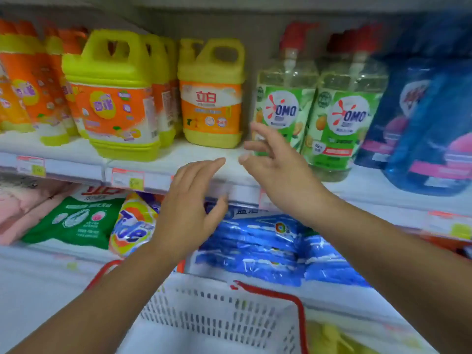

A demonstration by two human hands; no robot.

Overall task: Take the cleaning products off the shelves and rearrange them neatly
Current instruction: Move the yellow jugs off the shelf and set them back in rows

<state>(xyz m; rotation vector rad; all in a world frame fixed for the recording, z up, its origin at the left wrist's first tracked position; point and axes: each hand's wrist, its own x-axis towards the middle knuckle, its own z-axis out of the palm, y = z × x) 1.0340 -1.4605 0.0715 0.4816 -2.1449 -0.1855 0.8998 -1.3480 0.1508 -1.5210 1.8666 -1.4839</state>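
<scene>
Yellow dish-soap jugs stand on the upper shelf [76, 152]: a large one [115, 98] at the front left and a smaller one [212, 95] in the middle. Right of them are two clear green OMO pump bottles [283, 98] [344, 116], then blue bottles [424, 118]. My left hand [189, 208] hovers open in front of the shelf edge, below the smaller jug, holding nothing. With fingers spread, my right hand [275, 162] reaches toward the gap between that jug and the nearer OMO bottle, empty too.
The lower shelf holds flat detergent bags: pink [23, 210], green [76, 218], a Tide bag [132, 223] and blue ones [268, 246]. A white basket [217, 312] with red handles sits just below my arms. Something yellow lies at the bottom right.
</scene>
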